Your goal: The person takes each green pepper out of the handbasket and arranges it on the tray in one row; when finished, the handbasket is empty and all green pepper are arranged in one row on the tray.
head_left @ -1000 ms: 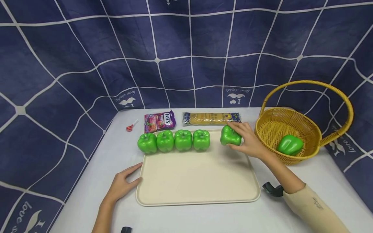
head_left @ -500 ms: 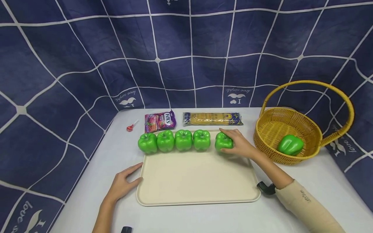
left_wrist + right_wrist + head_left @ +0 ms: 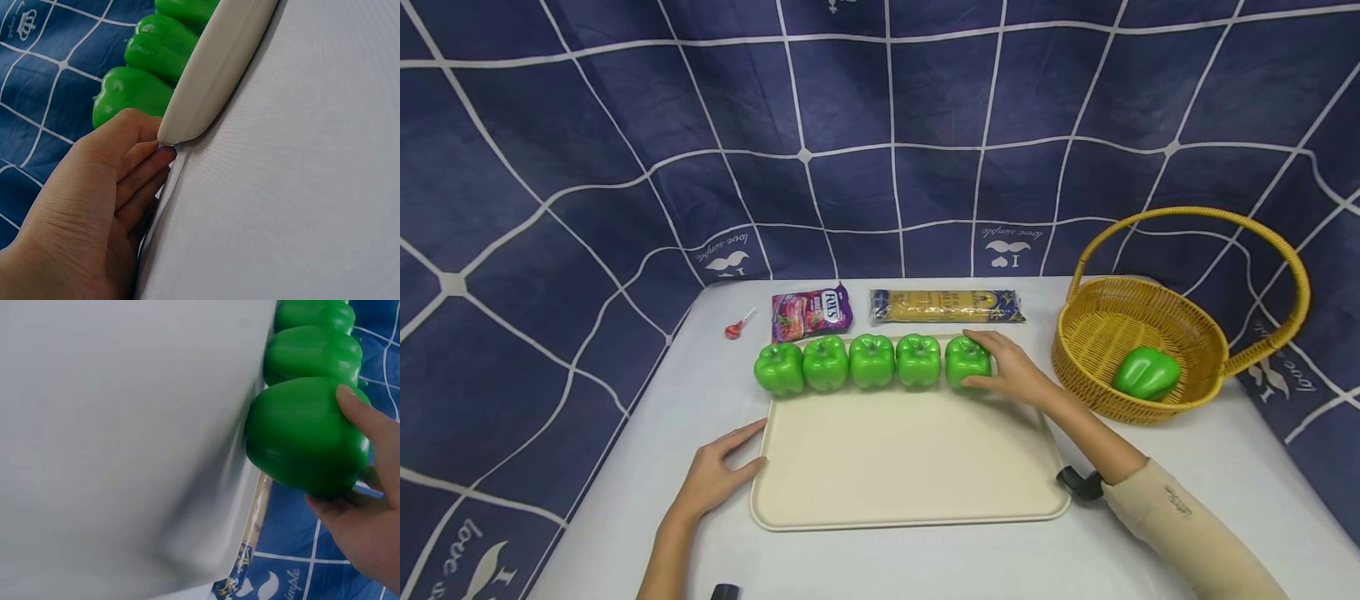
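Observation:
My right hand grips a green bell pepper at the far right end of a row of several like it, along the back of a cream tray. In the right wrist view, thumb and fingers wrap around the gripped pepper, which sits tight beside its neighbour. The leftmost pepper overlaps the tray's back left corner. My left hand lies beside the tray's left edge, fingers loosely extended; in the left wrist view its fingertips are right at the tray rim.
A yellow wicker basket with a tall handle stands at right, one green pepper inside. Behind the tray lie a purple sweets bag and a pasta packet. A red lollipop is at back left. A blue curtain hangs behind.
My right hand has moved left with the pepper, bringing it down from over the tray's back right and up to the end of the row. My left hand has stayed still.

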`<state>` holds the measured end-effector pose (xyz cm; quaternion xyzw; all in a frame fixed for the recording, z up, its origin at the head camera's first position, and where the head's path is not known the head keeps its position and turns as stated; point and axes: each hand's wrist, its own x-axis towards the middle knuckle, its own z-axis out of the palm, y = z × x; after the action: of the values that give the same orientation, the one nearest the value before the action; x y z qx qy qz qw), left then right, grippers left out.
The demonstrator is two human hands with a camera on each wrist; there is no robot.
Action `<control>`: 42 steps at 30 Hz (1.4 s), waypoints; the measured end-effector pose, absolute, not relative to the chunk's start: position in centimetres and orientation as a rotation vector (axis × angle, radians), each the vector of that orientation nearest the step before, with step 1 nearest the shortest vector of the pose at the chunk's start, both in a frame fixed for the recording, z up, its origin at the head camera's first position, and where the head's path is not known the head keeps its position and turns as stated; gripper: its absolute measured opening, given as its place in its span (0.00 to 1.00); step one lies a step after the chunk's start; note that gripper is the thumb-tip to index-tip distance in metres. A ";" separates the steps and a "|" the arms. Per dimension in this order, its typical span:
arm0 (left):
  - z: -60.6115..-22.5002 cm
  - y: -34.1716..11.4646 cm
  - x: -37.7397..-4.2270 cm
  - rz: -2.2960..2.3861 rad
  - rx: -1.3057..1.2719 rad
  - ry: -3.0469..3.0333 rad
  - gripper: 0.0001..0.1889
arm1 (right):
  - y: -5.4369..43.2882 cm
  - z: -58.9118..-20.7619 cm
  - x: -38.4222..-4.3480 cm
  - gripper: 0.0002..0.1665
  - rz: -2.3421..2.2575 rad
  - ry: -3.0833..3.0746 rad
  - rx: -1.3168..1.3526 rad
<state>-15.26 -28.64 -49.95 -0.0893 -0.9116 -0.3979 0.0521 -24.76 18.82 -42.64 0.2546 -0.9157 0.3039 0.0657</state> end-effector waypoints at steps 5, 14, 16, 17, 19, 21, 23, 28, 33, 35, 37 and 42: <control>-50.0 -28.7 -15.2 -1.205 -0.269 -2.774 0.29 | 18.5 -42.9 -25.1 0.51 0.920 -2.737 0.777; -49.8 -28.6 -15.2 -1.193 -0.302 -2.754 0.29 | 18.4 -43.2 -25.2 0.52 0.918 -2.728 0.769; -49.8 -28.6 -15.2 -1.192 -0.306 -2.751 0.29 | 18.4 -43.2 -25.2 0.53 0.921 -2.732 0.772; -49.8 -28.6 -15.2 -1.191 -0.307 -2.751 0.29 | 18.4 -43.2 -25.2 0.53 0.919 -2.738 0.771; -49.9 -28.6 -15.3 -1.186 -0.310 -2.748 0.28 | 18.4 -43.2 -25.2 0.54 0.917 -2.747 0.770; -49.9 -28.6 -15.4 -1.181 -0.316 -2.741 0.28 | 18.4 -43.2 -25.2 0.54 0.919 -2.756 0.767; -50.0 -28.6 -15.4 -1.178 -0.319 -2.735 0.28 | 18.4 -43.3 -25.2 0.54 0.922 -2.763 0.761; -50.0 -28.5 -15.5 -1.173 -0.322 -2.738 0.28 | 18.4 -43.4 -25.2 0.55 0.920 -2.757 0.762; -50.0 -28.5 -15.5 -1.156 -0.315 -2.754 0.29 | 18.9 -43.0 -24.9 0.55 0.917 -2.737 0.748; -50.1 -28.6 -15.5 -1.150 -0.313 -2.754 0.29 | 19.4 -42.6 -24.5 0.55 0.907 -2.723 0.743; -50.1 -28.6 -15.6 -1.152 -0.313 -2.752 0.29 | 20.0 -42.1 -24.1 0.55 0.894 -2.703 0.736; -50.2 -28.7 -15.5 -1.165 -0.307 -2.751 0.29 | 22.5 -41.0 -23.0 0.51 0.890 -2.669 0.674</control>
<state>-15.49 -28.66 -50.18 -0.1020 -0.9138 -0.3871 0.0691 -22.98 22.54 -41.01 0.2312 -0.9154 0.3053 0.1240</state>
